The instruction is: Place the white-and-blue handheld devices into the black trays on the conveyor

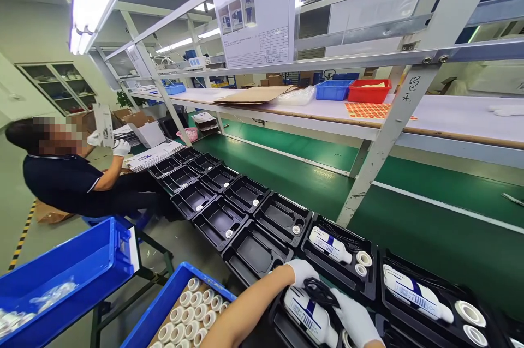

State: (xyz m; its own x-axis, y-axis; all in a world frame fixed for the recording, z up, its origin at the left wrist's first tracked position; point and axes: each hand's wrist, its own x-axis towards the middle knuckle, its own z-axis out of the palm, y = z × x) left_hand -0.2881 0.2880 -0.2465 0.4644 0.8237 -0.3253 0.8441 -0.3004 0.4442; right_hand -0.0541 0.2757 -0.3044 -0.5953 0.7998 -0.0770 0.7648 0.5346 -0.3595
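Lower left: blue bin (161, 304) holding white rolls (186, 318). Bottom centre: gloved left hand (301, 271) and gloved right hand (356, 319) are gripping a black cable (320, 292), fingers curled around it, over a white bottle (309, 318) lying in a black tray (282, 321).

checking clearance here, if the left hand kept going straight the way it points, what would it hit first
The left hand points right, toward the far side of the line. Next along is the black cable coil it touches, then probably the tray holding a white bottle, though depth is unclear.
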